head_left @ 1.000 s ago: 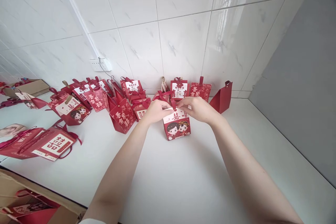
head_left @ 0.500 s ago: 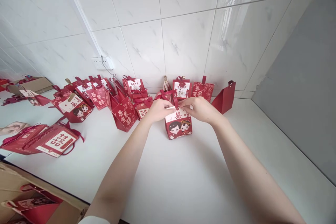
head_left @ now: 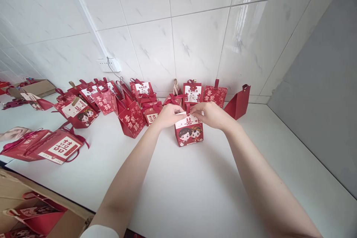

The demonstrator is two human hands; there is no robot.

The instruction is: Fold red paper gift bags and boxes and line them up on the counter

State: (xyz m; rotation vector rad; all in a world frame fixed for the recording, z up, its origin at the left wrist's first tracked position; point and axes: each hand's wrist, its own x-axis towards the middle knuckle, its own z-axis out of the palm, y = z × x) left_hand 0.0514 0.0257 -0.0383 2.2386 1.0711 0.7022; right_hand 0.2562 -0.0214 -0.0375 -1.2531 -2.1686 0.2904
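Note:
A red and white gift box [head_left: 189, 134] with two cartoon figures on its front stands upright on the white table [head_left: 178, 186]. At the left of its top edge, my left hand [head_left: 172, 116] pinches the folded top. My right hand [head_left: 208, 114] grips the same edge from the right, its fingertips close to the ribbon loop [head_left: 187, 108] that rises from the middle. Both hands are closed on the box; the exact fingertip contact is partly hidden. Right behind it stand a box with a white label [head_left: 193, 93] and a red patterned box [head_left: 214, 96].
Several red gift boxes [head_left: 131, 119] line the wall side to the left. A plain-sided red box [head_left: 238, 103] stands at right. Another person's hand [head_left: 15, 134] is by red boxes [head_left: 60, 148] at far left. An open carton [head_left: 75, 227] holds more boxes below.
My hands keep their hold at the top of the gift box, with barely any movement. The whole view has shifted slightly.

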